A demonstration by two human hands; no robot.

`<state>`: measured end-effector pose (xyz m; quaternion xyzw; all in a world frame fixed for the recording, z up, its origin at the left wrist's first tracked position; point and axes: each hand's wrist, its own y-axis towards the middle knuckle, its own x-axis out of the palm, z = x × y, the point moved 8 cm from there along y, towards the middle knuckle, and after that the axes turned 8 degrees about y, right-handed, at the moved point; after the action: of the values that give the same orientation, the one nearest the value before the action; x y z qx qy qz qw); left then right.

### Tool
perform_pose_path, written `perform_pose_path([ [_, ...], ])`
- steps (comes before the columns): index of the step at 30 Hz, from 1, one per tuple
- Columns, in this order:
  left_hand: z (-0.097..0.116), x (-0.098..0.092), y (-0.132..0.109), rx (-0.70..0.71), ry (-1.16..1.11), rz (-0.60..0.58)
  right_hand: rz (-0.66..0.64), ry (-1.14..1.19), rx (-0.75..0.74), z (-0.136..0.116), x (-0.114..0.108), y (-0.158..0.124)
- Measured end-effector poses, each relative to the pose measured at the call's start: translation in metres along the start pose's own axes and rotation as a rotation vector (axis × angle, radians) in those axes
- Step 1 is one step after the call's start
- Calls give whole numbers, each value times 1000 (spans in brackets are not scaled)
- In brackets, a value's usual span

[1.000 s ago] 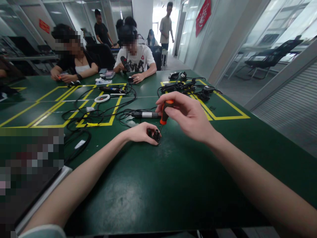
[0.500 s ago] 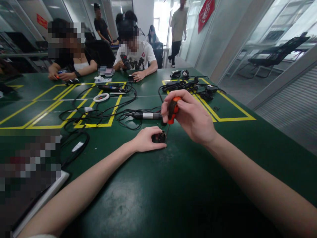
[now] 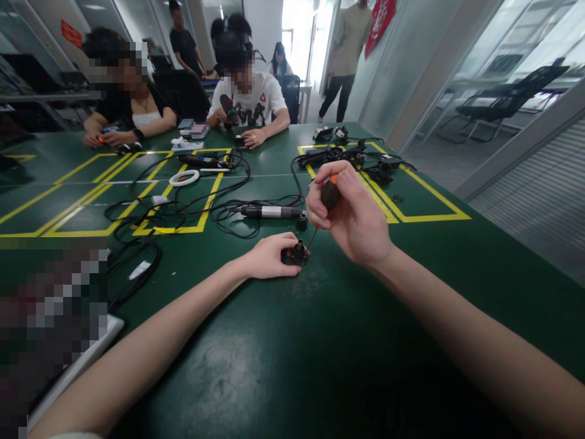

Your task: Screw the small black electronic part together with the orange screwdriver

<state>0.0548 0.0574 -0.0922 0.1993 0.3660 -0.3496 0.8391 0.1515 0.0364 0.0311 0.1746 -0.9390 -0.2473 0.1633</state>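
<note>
My left hand [image 3: 270,256] rests on the green table, its thumb and fingers closed around a small black round part [image 3: 298,253] with a metal tube on top. My right hand [image 3: 351,210] grips a screwdriver [image 3: 329,195] with an orange and dark handle. The screwdriver's thin shaft slants down and left, its tip at the right side of the black part; whether it touches a screw is too small to tell. Just beyond, a small black cylindrical piece [image 3: 301,221] stands beside a black and silver pen-shaped tool [image 3: 273,211] with a cable.
Looped black cables [image 3: 183,210] and a white ring [image 3: 184,177] lie ahead on the left. More black cabled devices [image 3: 340,155] lie at the back right. A white-edged object [image 3: 107,332], partly blurred, is at the left. Two people sit across the table [image 3: 256,366].
The screwdriver has tilted, its handle turning away to the right and its shaft leaning more. My left hand has stayed around the black part. A person in the background has moved right.
</note>
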Motion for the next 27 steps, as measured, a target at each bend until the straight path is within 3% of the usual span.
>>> perform_pose_path([
  [7,-2,-3,1,43,-115,-83,-12,72,29,-1,-1,0],
  [16,-17,-4,3,-28,-203,-88,-21,149,79,-1,4,0],
  [27,-9,-5,2,-57,-283,-90,-35,231,59,-3,7,-1],
])
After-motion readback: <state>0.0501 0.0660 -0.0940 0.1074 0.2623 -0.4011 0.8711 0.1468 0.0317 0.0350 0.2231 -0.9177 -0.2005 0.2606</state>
